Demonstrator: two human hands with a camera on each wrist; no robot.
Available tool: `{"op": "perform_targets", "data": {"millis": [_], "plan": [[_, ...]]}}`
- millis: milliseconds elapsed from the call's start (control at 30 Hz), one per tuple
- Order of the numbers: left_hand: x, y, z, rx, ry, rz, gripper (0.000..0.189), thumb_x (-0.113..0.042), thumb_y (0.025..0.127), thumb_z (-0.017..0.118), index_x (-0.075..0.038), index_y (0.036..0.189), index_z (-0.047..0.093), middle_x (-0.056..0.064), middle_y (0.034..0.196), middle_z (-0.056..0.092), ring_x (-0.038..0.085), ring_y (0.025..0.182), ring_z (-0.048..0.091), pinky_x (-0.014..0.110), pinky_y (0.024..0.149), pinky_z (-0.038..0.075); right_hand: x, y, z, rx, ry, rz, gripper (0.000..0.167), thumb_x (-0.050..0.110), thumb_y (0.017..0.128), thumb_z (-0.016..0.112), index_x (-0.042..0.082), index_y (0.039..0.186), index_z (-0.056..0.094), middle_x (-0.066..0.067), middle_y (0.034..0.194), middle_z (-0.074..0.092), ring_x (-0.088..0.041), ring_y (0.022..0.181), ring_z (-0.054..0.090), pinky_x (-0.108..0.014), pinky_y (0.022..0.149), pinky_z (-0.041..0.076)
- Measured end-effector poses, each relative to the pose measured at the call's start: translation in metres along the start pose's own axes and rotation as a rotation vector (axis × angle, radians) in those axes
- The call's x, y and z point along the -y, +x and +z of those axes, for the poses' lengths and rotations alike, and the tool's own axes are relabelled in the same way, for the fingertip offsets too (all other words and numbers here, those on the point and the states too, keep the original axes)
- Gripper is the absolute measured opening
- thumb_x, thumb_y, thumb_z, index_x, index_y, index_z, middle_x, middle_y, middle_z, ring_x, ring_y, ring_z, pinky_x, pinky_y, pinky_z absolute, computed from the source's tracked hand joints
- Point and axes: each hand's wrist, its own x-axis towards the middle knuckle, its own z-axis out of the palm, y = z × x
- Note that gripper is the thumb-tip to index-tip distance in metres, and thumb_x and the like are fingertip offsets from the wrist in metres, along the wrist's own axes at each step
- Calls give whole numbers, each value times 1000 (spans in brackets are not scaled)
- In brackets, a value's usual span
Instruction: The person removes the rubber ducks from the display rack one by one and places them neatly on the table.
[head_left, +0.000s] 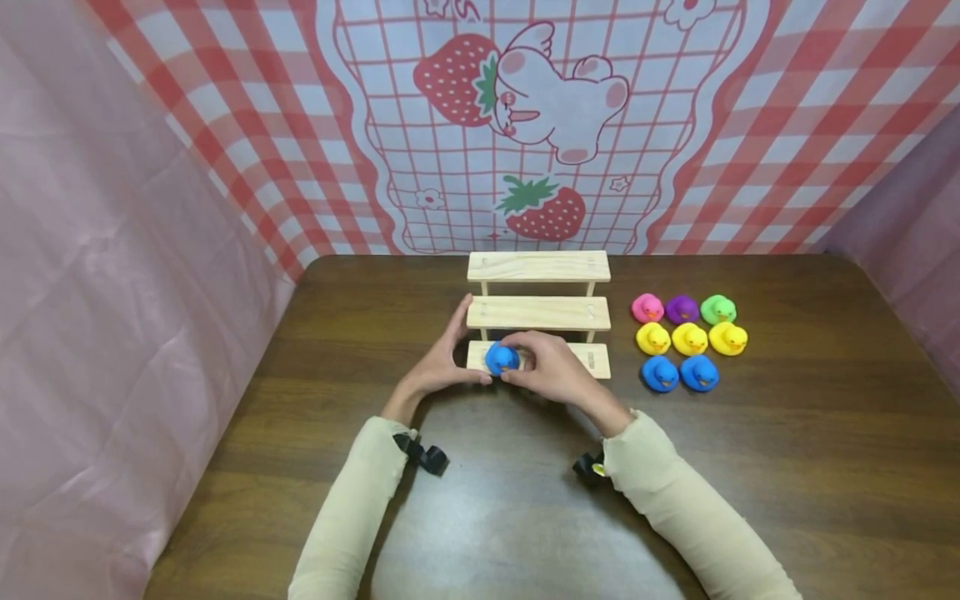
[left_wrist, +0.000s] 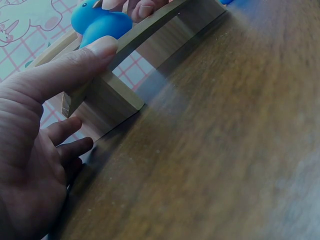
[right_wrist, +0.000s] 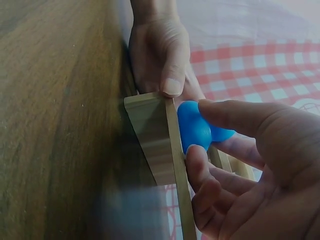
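Observation:
In the head view, my right hand [head_left: 551, 367] pinches a blue rubber duck [head_left: 501, 358] above the left part of the lowest plank of a wooden three-tier stand [head_left: 538, 313]. Thumb and fingers are at the duck's side in the right wrist view, with the duck [right_wrist: 194, 127] right beside the plank's top; whether it bears weight there I cannot tell. My left hand [head_left: 438, 362] spans the stand's left end, index finger stretched up along the middle tier. Its thumb [left_wrist: 75, 67] lies straight against the lowest plank's front edge, and the other fingers are by the stand's leg.
Right of the stand, more rubber ducks stand in rows on the brown table [head_left: 787, 467]: a pink duck [head_left: 647, 308], a purple duck [head_left: 682, 309] and a green duck [head_left: 717, 309] at the back, yellow ducks [head_left: 690, 338] in the middle, two blue ducks [head_left: 660, 374] in front. A checked cloth [head_left: 285, 125] hangs behind.

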Motion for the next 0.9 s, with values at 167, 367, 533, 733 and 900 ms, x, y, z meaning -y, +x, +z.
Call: {"op": "perform_targets", "data": {"millis": [167, 367, 533, 733, 900], "plan": [[-1, 0, 0, -2, 1, -8, 131, 1, 72, 84, -27, 162, -6, 5, 171, 9, 36, 151, 29, 56, 127, 11, -1, -2, -3, 9, 41, 6, 41, 19, 82, 82, 7, 119, 70, -8, 84, 68, -6, 59, 53, -21, 55, 45], [-1, -1, 1, -9, 11, -8, 130, 2, 71, 85, -20, 162, -6, 4, 172, 8, 36, 152, 28, 56, 127, 11, -1, -10, -11, 30, 78, 37, 42, 18, 84, 80, 5, 122, 68, -11, 90, 70, -9, 61, 56, -22, 55, 46], [-2, 0, 1, -12, 21, -12, 130, 4, 72, 84, -23, 162, -6, 0, 172, 2, 35, 153, 26, 55, 128, 11, -3, -16, -17, 19, 87, 47, 42, 18, 84, 81, 6, 121, 68, -10, 86, 70, -8, 60, 56, -22, 55, 47], [-13, -2, 3, -6, 17, -5, 129, 8, 72, 82, -15, 162, -8, 10, 172, -2, 40, 152, 25, 56, 128, 10, -6, -23, -25, 4, 107, 43, 41, 17, 84, 80, 6, 122, 68, -12, 95, 72, -7, 62, 58, -23, 56, 49], [-31, -7, 2, 7, 7, -5, 126, 8, 72, 81, -9, 162, -6, 16, 171, -3, 42, 152, 24, 57, 127, 12, -9, -31, -34, -2, 97, 56, 41, 17, 84, 80, 7, 122, 68, -14, 106, 74, -8, 65, 61, -23, 56, 50]]}}
